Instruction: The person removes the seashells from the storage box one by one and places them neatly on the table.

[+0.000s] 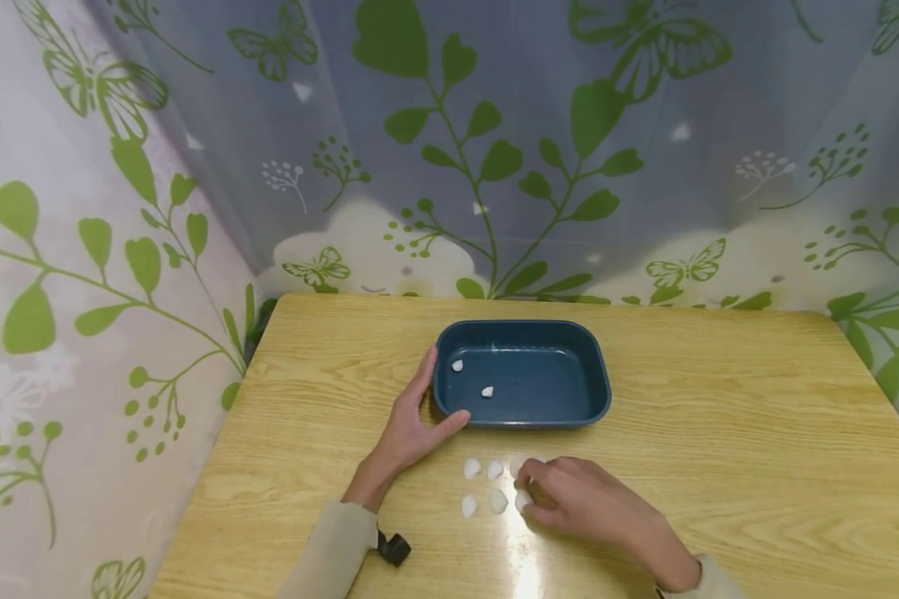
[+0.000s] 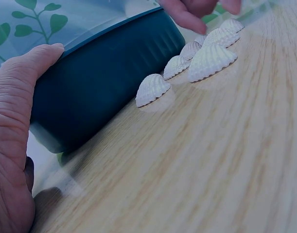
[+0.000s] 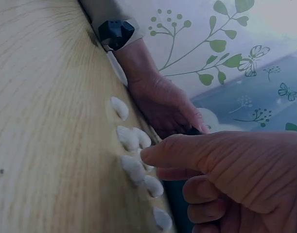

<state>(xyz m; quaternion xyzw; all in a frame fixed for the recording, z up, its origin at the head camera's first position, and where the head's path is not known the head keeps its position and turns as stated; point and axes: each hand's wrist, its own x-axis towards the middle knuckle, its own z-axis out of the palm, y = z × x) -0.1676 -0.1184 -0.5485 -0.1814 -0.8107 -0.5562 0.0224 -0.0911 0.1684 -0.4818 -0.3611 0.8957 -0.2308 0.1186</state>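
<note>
A dark blue rectangular basin (image 1: 524, 416) stands on the table, with two small white seashells, one seashell (image 1: 458, 365) near its left wall and another seashell (image 1: 488, 392) on its floor. My left hand (image 1: 419, 420) holds the basin's near left corner, thumb over the front rim and fingers along the left side. In front of the basin, several ribbed white seashells (image 2: 211, 62) lie in two rows. My right hand (image 1: 588, 503) is low over the right end of these rows, thumb and index fingertips apart beside a seashell (image 1: 523, 501), partly covering the shells there.
The wood-grain table (image 1: 734, 433) extends to both sides of the basin. Behind it and at the left hangs a curtain (image 1: 524, 233) printed with green leaves and butterflies. A black wrist device (image 1: 394, 550) is strapped at the left sleeve.
</note>
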